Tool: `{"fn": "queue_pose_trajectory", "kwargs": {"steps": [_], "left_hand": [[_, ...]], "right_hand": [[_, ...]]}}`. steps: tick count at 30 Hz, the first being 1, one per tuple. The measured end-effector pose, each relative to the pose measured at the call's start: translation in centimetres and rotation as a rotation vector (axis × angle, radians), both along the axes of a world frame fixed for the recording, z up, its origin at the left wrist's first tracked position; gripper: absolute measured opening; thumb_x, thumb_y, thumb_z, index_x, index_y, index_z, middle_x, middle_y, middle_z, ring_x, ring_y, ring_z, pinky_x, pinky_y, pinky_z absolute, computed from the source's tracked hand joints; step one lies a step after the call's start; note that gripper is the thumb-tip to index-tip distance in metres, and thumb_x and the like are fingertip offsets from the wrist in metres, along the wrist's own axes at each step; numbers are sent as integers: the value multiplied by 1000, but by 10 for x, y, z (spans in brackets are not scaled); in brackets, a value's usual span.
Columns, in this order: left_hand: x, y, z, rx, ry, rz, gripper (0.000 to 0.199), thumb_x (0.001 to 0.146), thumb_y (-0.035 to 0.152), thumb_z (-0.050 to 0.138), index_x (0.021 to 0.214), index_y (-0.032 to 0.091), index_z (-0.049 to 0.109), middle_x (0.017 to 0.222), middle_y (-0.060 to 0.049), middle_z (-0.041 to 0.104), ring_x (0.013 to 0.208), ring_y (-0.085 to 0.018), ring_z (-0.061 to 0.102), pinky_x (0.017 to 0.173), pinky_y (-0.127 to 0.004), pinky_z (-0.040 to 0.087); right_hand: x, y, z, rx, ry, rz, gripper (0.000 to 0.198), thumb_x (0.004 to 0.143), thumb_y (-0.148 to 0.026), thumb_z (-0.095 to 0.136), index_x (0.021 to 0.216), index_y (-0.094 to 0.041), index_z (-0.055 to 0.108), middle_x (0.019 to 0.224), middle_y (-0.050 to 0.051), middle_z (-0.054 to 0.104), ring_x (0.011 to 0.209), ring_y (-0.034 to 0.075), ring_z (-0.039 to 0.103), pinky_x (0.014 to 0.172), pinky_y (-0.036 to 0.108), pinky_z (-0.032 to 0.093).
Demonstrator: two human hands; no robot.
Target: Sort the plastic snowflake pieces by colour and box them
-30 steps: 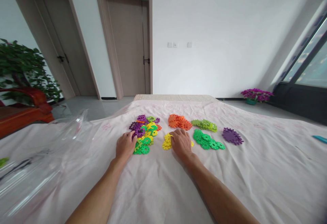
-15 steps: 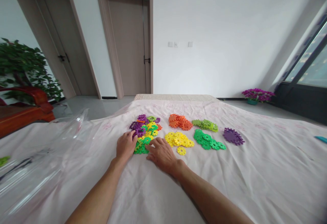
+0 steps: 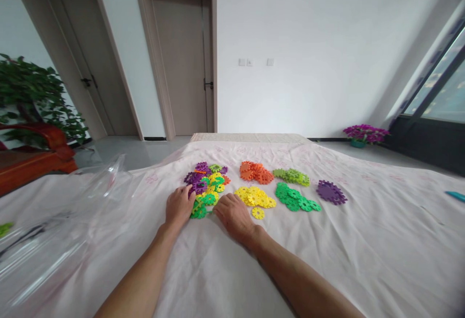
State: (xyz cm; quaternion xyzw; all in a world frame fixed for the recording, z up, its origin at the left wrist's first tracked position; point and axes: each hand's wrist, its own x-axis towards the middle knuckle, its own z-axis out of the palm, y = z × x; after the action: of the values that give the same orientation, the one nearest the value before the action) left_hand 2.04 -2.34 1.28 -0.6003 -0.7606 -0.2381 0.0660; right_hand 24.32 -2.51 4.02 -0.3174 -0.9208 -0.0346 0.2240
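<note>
A mixed pile of notched plastic snowflake discs [image 3: 209, 197], in purple, yellow, green and a little orange, lies on the cloth. Against its left side rests my left hand [image 3: 179, 206], fingers bent and slightly apart, with the tips beside the purple and green discs. At the near right edge of the pile is my right hand [image 3: 232, 215], its fingers drawn together on a green snowflake disc [image 3: 210, 212], of which only a sliver shows. Just beyond that hand lies a heap of yellow discs [image 3: 254, 195], with a single yellow disc [image 3: 258, 213] in front.
Sorted heaps of orange discs [image 3: 255, 172], light green discs [image 3: 291, 176], green discs [image 3: 295, 199] and purple discs [image 3: 331, 192] lie to the right. Clear plastic bags [image 3: 72, 231] cover the left of the cloth. A blue object [image 3: 456, 196] is at the far right.
My right hand has shifted slightly right, away from the mixed pile, and its fingers have drawn together on a green disc. My left hand stays in place.
</note>
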Motion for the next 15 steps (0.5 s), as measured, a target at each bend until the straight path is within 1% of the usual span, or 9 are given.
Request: {"fn": "queue_pose_trajectory", "kwargs": {"steps": [4, 9, 12, 15], "left_hand": [[-3, 2, -4, -9, 4, -6, 43, 96, 37, 40, 129, 19, 61, 124, -9, 66, 116, -23, 59, 103, -36, 42], [-6, 4, -7, -8, 13, -7, 43, 96, 38, 39, 129, 20, 61, 124, -9, 66, 116, -22, 59, 103, -35, 42], [-7, 5, -8, -4, 22, -10, 44, 96, 38, 39, 129, 19, 61, 124, -10, 66, 115, -23, 60, 102, -35, 42], [-7, 5, -8, 2, 21, -14, 43, 96, 38, 40, 129, 19, 61, 124, -10, 66, 115, -23, 60, 103, -35, 42]], "right_hand": [[18, 15, 4, 35, 138, -177, 32, 103, -32, 42, 81, -19, 62, 85, 3, 60, 80, 16, 48, 74, 29, 31], [62, 48, 14, 63, 217, -475, 30, 100, -28, 44, 79, -19, 64, 85, 5, 63, 85, 17, 53, 77, 28, 33], [97, 66, 18, 21, 204, -696, 33, 98, -29, 43, 79, -20, 68, 89, 7, 66, 86, 19, 55, 77, 29, 34], [128, 79, 19, -63, 186, -880, 35, 95, -32, 44, 80, -20, 73, 95, 8, 68, 91, 21, 57, 75, 29, 35]]}}
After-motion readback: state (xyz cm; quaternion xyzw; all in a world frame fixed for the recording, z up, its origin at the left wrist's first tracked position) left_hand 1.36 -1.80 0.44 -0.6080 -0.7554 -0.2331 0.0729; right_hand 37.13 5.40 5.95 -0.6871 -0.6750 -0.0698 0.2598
